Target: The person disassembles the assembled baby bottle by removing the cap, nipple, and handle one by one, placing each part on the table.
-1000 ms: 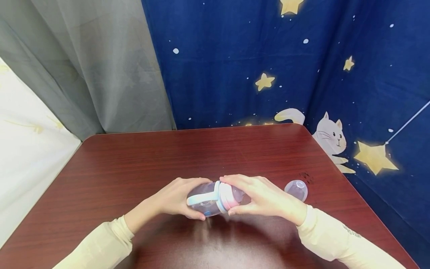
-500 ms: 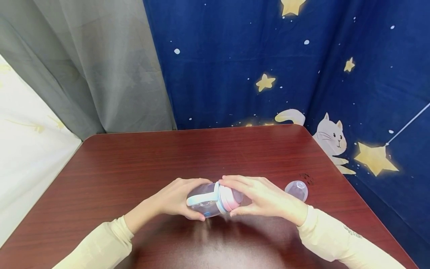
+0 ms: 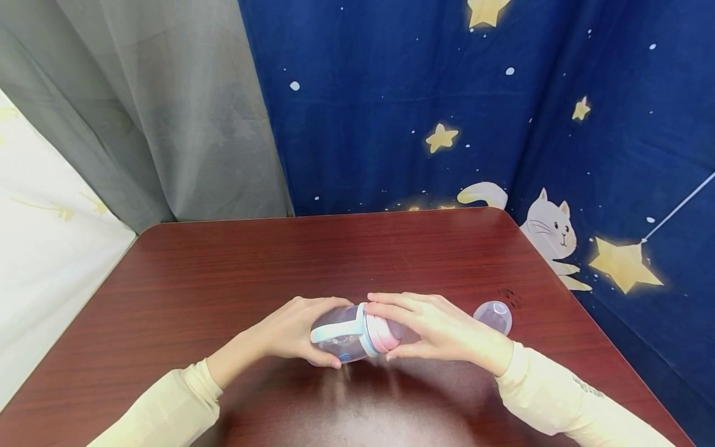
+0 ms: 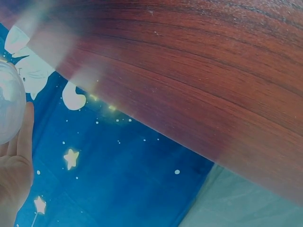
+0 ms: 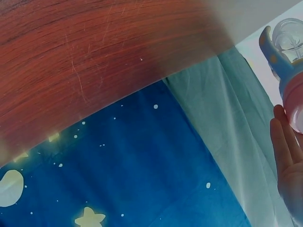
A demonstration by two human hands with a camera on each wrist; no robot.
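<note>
A clear baby bottle (image 3: 353,354) with pale blue handles (image 3: 335,331) is tilted on its side low over the table, its top end toward the right. My left hand (image 3: 293,327) grips the bottle's body from the left, thumb below and fingers over the top. Around the pink collar (image 3: 382,333) and the teat end, my right hand (image 3: 436,324) holds with fingers above and thumb underneath. The left wrist view catches only the bottle's rounded base (image 4: 10,104). In the right wrist view the fingers lie along the pink collar (image 5: 294,101), below a blue handle (image 5: 274,54).
A translucent dome-shaped cap (image 3: 494,316) lies on the dark red wooden table (image 3: 268,261), just beyond the right wrist. Small dark marks (image 3: 509,296) show on the tabletop near it. Grey (image 3: 139,112) and blue star-patterned curtains (image 3: 380,124) hang behind the far edge.
My right hand's fingers and thumb have shifted slightly round the pink collar, the thumb moving a little to the right. The left hand and the bottle's body have barely moved.
</note>
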